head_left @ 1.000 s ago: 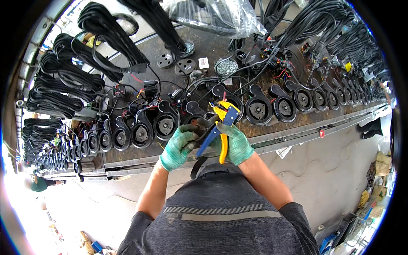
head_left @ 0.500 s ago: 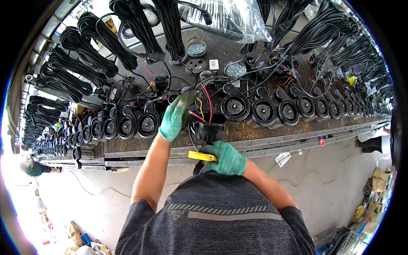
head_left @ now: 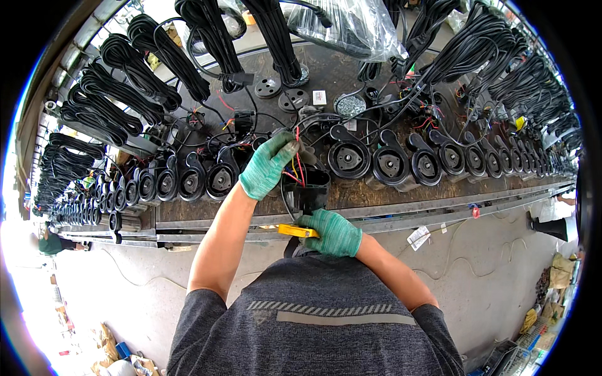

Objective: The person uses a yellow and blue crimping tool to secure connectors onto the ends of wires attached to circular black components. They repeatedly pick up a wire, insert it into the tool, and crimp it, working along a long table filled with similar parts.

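My left hand (head_left: pixel 269 166), in a green glove, is closed at the fingertips around the upper ends of the red and yellow wires (head_left: pixel 302 172). These rise out of a round black plastic housing (head_left: pixel 308 195), open at the top, at the bench's front edge. Just below the housing, my gloved right hand (head_left: pixel 332 232) is wrapped around a yellow-handled tool (head_left: pixel 297 231); its working end is hidden. Whether those fingers also support the housing, I cannot tell. Beyond my left fingertips, a black cable (head_left: pixel 323 117) runs across the bench.
Round black motor units (head_left: pixel 348 160) stand in a long row along the bench (head_left: pixel 251 217). Bundled black cables (head_left: pixel 276 44) hang above. A tub of small screws (head_left: pixel 349 105), grey discs (head_left: pixel 293 99) and a clear plastic bag (head_left: pixel 351 28) are farther back.
My left hand has swung slightly right and its fingers, blurred and stretched out before, have closed on the wires. The right hand and yellow tool have hardly moved.
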The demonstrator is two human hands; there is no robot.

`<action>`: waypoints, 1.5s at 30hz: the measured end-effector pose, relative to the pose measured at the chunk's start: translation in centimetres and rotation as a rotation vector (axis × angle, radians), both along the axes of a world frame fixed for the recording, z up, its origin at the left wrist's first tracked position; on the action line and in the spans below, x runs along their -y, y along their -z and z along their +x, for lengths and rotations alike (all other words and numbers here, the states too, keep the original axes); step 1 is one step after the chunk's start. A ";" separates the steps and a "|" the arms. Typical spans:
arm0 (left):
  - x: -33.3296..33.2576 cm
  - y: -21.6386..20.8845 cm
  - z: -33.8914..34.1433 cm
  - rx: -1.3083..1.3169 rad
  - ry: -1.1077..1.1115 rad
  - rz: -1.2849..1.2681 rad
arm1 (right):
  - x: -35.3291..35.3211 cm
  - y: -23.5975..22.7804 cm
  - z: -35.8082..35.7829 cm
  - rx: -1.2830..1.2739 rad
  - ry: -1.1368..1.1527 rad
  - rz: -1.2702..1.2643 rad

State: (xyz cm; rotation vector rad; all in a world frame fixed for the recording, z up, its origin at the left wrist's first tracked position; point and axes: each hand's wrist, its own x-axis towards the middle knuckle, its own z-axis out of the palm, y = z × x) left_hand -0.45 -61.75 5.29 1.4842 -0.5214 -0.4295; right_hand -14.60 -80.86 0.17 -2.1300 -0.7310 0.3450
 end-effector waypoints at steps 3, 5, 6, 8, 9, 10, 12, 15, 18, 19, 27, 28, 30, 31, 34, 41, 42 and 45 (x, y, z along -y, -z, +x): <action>0.3 -0.5 -1.2 0.107 -0.079 -0.042 | 0.8 0.6 -0.8 -0.094 0.110 0.192; 0.1 0.6 -1.5 0.172 -0.121 -0.082 | 2.0 -1.4 -1.6 -0.267 0.225 0.413; 0.0 0.5 -1.7 0.224 -0.163 -0.048 | 3.2 -0.5 -1.6 -0.519 0.268 0.486; 0.1 1.3 -1.8 0.251 -0.247 0.018 | 3.7 -0.3 -1.6 -0.447 0.453 0.690; 0.2 1.7 -2.0 0.264 -0.289 0.052 | 3.8 -0.3 -1.4 -0.408 0.546 0.791; 0.6 1.3 -2.1 0.444 -0.367 0.185 | 4.2 -0.5 -0.8 -0.440 0.594 0.842; 0.9 0.8 -2.6 0.588 -0.372 0.245 | 4.9 -1.0 0.6 -0.496 0.688 0.951; 1.3 1.1 -3.5 0.665 -0.314 0.266 | 4.4 -3.2 2.5 -0.326 0.792 0.879; 1.4 1.0 -4.3 0.722 -0.213 0.276 | 3.7 -5.2 3.7 -0.216 0.705 0.790; 1.6 1.1 -4.6 0.734 -0.206 0.270 | 2.9 -5.5 3.8 -0.107 0.696 0.876; 1.9 1.0 -5.6 0.842 -0.107 0.307 | 2.9 -6.1 2.8 -0.094 0.659 0.670; 2.0 1.0 -5.7 0.834 -0.103 0.294 | 3.0 -6.2 2.7 -0.110 0.640 0.674; 1.9 1.1 -5.7 0.827 -0.092 0.298 | 3.0 -6.3 2.6 -0.117 0.636 0.669; 1.8 1.1 -5.6 0.827 -0.085 0.316 | 2.9 -6.5 2.5 -0.119 0.634 0.666; 1.6 1.5 -5.5 0.904 -0.069 0.381 | 1.8 -7.6 2.2 -0.065 0.592 0.888; 1.8 0.7 -6.6 0.743 -0.097 0.349 | 2.6 -6.3 2.9 0.223 0.650 0.552; 1.7 0.8 -6.6 0.774 -0.102 0.373 | 3.1 -6.5 2.5 0.029 0.681 0.494; 1.5 1.4 -6.4 0.830 -0.139 0.401 | 3.2 -6.7 2.6 -0.191 0.692 0.650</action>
